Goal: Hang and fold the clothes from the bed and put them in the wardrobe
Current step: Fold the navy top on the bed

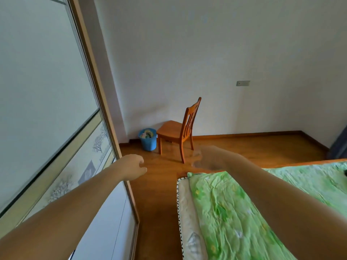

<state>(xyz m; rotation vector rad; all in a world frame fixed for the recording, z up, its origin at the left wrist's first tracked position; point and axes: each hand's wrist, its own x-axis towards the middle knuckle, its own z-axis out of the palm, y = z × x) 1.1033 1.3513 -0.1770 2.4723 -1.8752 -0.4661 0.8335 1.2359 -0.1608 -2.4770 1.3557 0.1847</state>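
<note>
The wardrobe (47, 94) fills the left side, its sliding door frosted above and printed with trees lower down. My left hand (134, 167) hovers beside the door's wooden edge (105, 102), fingers loosely curled and holding nothing. My right hand (208, 158) is motion-blurred above the near corner of the bed (234, 212), which is covered with a green floral sheet; I cannot make out its fingers. A small dark thing (345, 173) shows at the bed's far right edge. No other clothes are in view.
A wooden chair (178, 132) stands near the far wall with a blue bin (148, 139) full of scraps beside it. Wooden floor (157, 199) runs between wardrobe and bed. A dark object (339, 145) stands at the right edge.
</note>
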